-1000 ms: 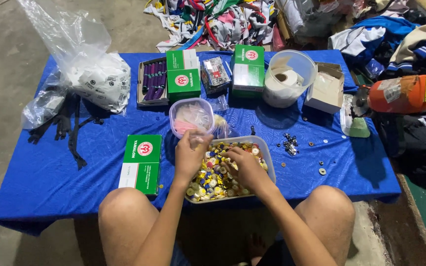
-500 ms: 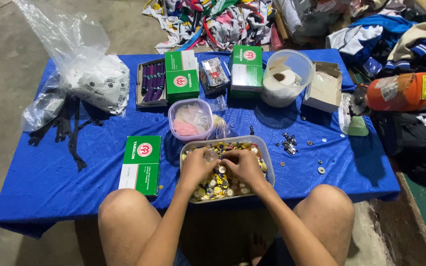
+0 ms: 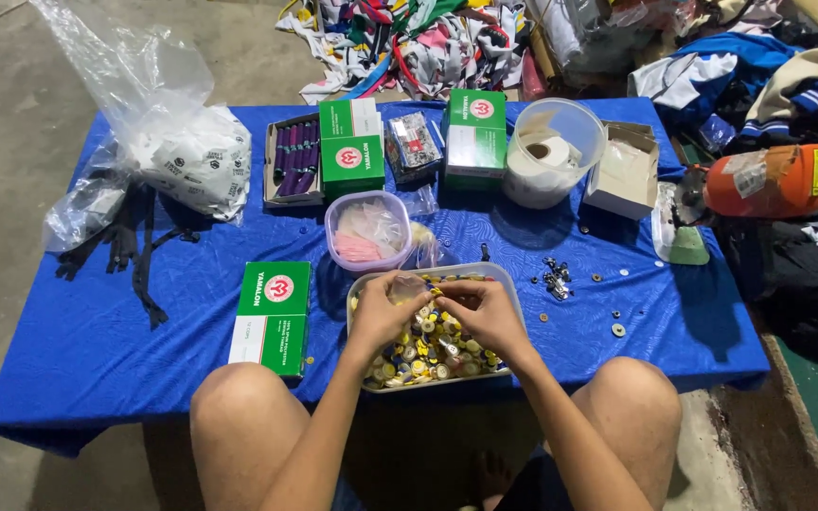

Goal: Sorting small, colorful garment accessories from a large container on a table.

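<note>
Your left hand (image 3: 382, 317) and right hand (image 3: 485, 314) both rest in the white rectangular tray (image 3: 513, 289) at the near edge of the blue tabletop (image 3: 172, 284). The fingertips of the two hands meet over the tray's middle. Both hands are curled, and each appears to pinch something small from the tray; the item itself is too small to identify. The tray holds a heap of small, round, multicoloured pieces (image 3: 428, 345), mostly yellow, white and blue.

Just beyond the tray, on its far left side, stands a clear round tub (image 3: 368, 232) with pink material inside. To the left of the tray lies a green and white box (image 3: 271, 317). To the right of the tray, small metal parts (image 3: 554, 279) lie scattered on the tabletop.

At the far edge, from left to right, you have an open box of purple items (image 3: 293, 161), two further green boxes (image 3: 350, 147) (image 3: 473, 137), a clear tub holding a white roll (image 3: 553, 153), and an open cardboard box (image 3: 624, 170). A clear plastic bag (image 3: 158, 123) sits at the far left corner.
</note>
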